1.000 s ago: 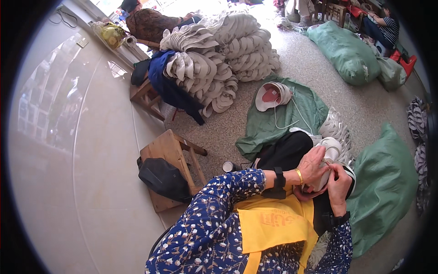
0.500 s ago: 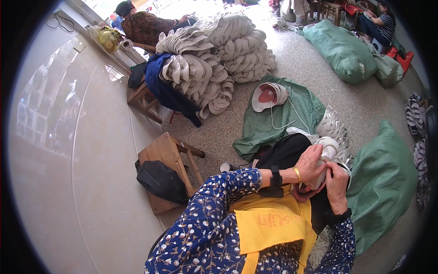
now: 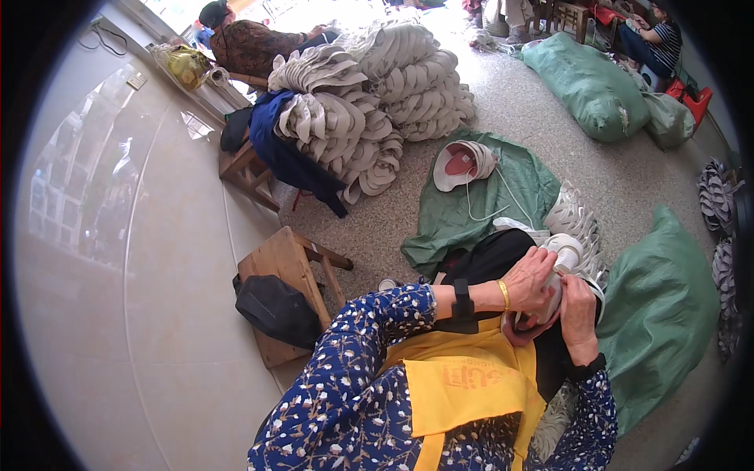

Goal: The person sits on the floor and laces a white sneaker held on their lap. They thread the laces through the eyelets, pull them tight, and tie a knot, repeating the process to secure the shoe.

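Note:
A white shoe upper with a pinkish lining (image 3: 522,333) rests over my lap, on the dark cloth and yellow apron (image 3: 463,385). My left hand (image 3: 528,284) is closed on its left side, fingers bent and hiding part of it. Opposite, my right hand (image 3: 579,314) pinches the upper's edge close to the left fingertips. Anything small between the fingers is too hidden to make out. Just beyond the fingertips shows a white, rounded, ribbed piece (image 3: 565,250). Farther ahead, another white upper with a pink inside and a loose lace (image 3: 462,166) lies on a green sack cloth (image 3: 440,228).
Left of me, a wooden stool (image 3: 275,255) carries a black bag (image 3: 276,312). Large stacks of pale shoe pieces (image 3: 377,102) stand ahead near a seated person (image 3: 250,49). A full green sack (image 3: 660,314) is at my right; another (image 3: 589,86) lies farther off, near another seated person (image 3: 652,43).
My left forearm and hand have shifted slightly left. The right hand has moved a little and stays at the upper's edge. The upper remains in both hands.

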Tool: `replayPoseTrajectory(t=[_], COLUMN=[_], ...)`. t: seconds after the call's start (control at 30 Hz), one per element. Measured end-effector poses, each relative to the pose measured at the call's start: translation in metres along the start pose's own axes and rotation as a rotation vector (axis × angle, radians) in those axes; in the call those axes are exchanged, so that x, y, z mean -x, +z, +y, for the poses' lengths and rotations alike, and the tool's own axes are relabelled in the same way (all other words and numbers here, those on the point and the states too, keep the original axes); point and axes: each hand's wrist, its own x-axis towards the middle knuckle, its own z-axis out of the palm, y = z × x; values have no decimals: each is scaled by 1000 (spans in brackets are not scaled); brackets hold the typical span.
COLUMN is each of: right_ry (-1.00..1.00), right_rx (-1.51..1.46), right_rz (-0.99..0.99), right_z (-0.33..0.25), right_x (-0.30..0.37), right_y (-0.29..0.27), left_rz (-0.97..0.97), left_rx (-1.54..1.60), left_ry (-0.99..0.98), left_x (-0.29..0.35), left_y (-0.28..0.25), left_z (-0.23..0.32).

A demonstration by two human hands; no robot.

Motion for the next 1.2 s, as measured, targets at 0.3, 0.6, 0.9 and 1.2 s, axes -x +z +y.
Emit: replayPoseTrajectory(t=[0.3,0.6,0.9,1.2], right_ry=[6,-5,-101,-232], right_rx=[49,105,151,61], right_rz=[19,52,13,42], right_z=[-6,-15,-14,-23], right_x=[-3,-8,-13,-15], right_y=[-3,-8,-10,-12], left_rz=[28,138,118,90], left_rx=[-85,-61,-77,-92], left_ry=[-21,-79,-94,-50], left_x=[1,2,6,7], left_y=[2,1,11,23], left_z=[2,5,4,-4])
